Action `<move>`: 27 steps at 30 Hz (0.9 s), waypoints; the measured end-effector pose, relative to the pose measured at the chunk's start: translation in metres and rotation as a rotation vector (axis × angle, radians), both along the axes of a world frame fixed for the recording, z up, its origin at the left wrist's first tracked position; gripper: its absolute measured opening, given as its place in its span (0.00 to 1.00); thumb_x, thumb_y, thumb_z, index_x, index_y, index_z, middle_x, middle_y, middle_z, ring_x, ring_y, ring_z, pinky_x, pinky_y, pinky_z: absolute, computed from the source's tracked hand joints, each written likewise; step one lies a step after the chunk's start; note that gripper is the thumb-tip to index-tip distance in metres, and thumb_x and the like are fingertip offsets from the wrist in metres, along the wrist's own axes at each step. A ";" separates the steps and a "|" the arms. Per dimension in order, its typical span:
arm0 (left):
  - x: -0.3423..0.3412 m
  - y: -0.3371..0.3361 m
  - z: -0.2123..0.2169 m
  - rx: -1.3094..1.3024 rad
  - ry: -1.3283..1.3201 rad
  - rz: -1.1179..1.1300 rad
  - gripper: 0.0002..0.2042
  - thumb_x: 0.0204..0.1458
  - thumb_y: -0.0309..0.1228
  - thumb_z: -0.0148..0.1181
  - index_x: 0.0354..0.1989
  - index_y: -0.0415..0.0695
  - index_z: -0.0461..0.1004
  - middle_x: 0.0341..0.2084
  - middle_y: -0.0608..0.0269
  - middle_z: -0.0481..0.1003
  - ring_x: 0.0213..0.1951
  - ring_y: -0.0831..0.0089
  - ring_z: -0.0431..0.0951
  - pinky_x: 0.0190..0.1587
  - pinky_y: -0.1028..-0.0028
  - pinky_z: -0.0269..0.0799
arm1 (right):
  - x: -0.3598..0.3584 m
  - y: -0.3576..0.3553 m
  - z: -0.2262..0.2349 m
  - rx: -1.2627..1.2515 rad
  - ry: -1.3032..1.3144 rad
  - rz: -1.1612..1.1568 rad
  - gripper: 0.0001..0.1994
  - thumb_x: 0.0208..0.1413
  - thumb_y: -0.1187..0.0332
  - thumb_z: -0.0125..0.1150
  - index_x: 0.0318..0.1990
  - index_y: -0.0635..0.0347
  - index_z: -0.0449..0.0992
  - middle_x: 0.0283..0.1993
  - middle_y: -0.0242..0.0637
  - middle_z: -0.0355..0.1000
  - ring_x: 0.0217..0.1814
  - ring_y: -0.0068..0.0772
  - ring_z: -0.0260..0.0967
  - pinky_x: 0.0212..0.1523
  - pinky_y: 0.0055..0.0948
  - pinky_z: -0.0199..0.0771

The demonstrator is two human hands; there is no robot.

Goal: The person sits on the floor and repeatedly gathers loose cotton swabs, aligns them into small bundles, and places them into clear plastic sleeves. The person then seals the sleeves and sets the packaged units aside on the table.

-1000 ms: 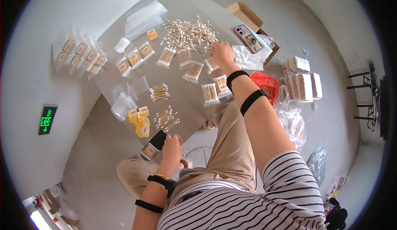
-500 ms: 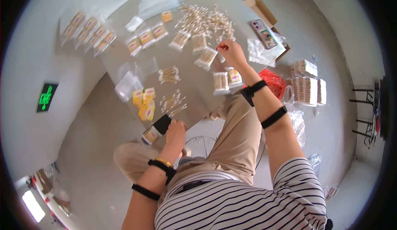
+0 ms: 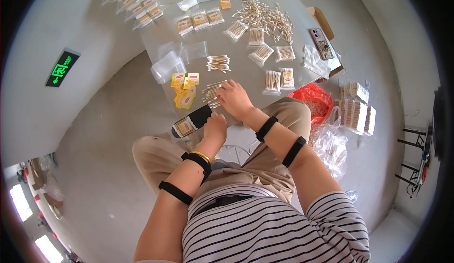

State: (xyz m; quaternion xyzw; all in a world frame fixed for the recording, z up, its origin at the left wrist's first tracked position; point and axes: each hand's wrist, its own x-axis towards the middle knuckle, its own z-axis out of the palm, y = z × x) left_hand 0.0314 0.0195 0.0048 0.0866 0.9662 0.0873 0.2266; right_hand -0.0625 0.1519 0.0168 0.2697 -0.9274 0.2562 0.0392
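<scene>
My left hand (image 3: pixel 215 130) is closed on the end of a flat black strip-like holder (image 3: pixel 201 115) at the table's near edge. A clear packet of cotton swabs with a yellow card (image 3: pixel 185 126) lies at the holder's outer end. Just above, my right hand (image 3: pixel 234 100) reaches over a small loose bunch of cotton swabs (image 3: pixel 212 92), its fingers loosely bent and the tips touching the bunch's right side. Another bunch of swabs (image 3: pixel 218 63) lies farther back. Yellow printed cards (image 3: pixel 185 92) sit in a loose pile to the left.
Filled swab packets (image 3: pixel 261 55) lie mid-table, near a large heap of loose swabs (image 3: pixel 267 18). Clear bags (image 3: pixel 169 66) lie at the left edge. A phone (image 3: pixel 321 43) rests at the right edge, above a red bag (image 3: pixel 309 97). Stacked packs (image 3: pixel 355 111) stand on the floor.
My right hand has come from the packets at the right to the near swab bunch. A swab packet now lies where it was. My left hand keeps the black holder.
</scene>
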 end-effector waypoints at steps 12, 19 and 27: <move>0.000 0.007 -0.006 -0.029 0.015 0.073 0.08 0.61 0.28 0.61 0.46 0.41 0.80 0.47 0.53 0.74 0.49 0.57 0.82 0.47 0.61 0.83 | 0.053 0.063 0.025 -0.071 -0.222 -0.170 0.09 0.52 0.73 0.65 0.42 0.55 0.81 0.48 0.40 0.73 0.54 0.49 0.69 0.58 0.44 0.73; -0.002 0.008 -0.007 -0.019 0.009 0.082 0.10 0.63 0.30 0.59 0.48 0.41 0.81 0.49 0.54 0.75 0.50 0.57 0.82 0.48 0.60 0.83 | 0.053 0.031 0.011 -0.025 -0.172 -0.077 0.17 0.54 0.73 0.66 0.52 0.50 0.81 0.61 0.38 0.67 0.63 0.47 0.66 0.65 0.45 0.70; -0.007 0.011 -0.003 -0.044 -0.071 0.103 0.11 0.65 0.31 0.58 0.52 0.43 0.80 0.51 0.54 0.74 0.54 0.59 0.80 0.50 0.62 0.82 | 0.055 0.016 0.009 -0.007 -0.067 -0.069 0.16 0.56 0.73 0.63 0.52 0.49 0.81 0.62 0.39 0.67 0.66 0.49 0.65 0.64 0.46 0.70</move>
